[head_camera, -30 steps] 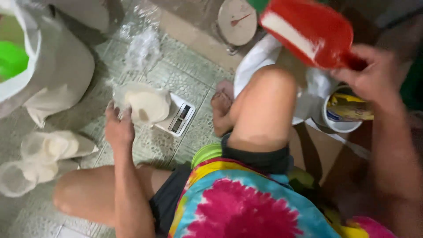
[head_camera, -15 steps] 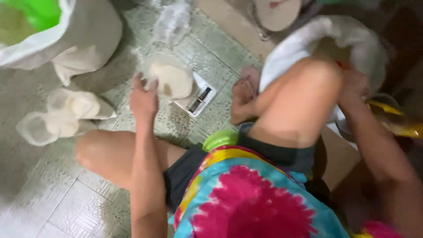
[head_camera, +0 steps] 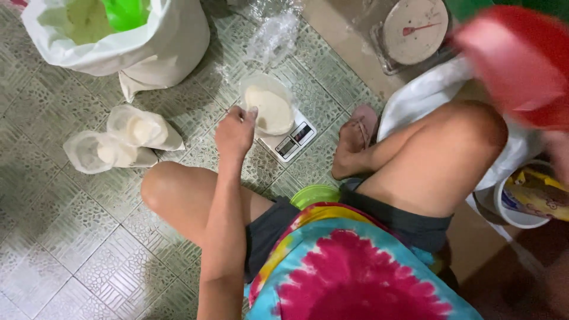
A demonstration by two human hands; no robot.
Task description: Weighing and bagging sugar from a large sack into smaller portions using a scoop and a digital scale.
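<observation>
My left hand [head_camera: 235,131] pinches the near rim of a clear plastic bag [head_camera: 268,106] that holds white powder and stands open on a small white digital scale [head_camera: 291,141] on the tiled floor. A red plastic scoop [head_camera: 515,59], blurred with motion, hangs at the upper right above a white sack [head_camera: 427,95] behind my raised knee. My right hand [head_camera: 557,155] shows only as a blurred patch at the right edge below the scoop, seemingly gripping its handle.
Two filled clear bags [head_camera: 121,141] lie on the floor to the left. A big white sack [head_camera: 154,47] with a green scoop [head_camera: 125,13] stands at the upper left. A dial scale [head_camera: 413,29] sits at the top; a white bucket [head_camera: 518,207] at the right; crumpled plastic [head_camera: 275,29] beyond the bag.
The red scoop went down into the white sack and has come back up at the upper right. My left hand has kept hold of the bag on the scale.
</observation>
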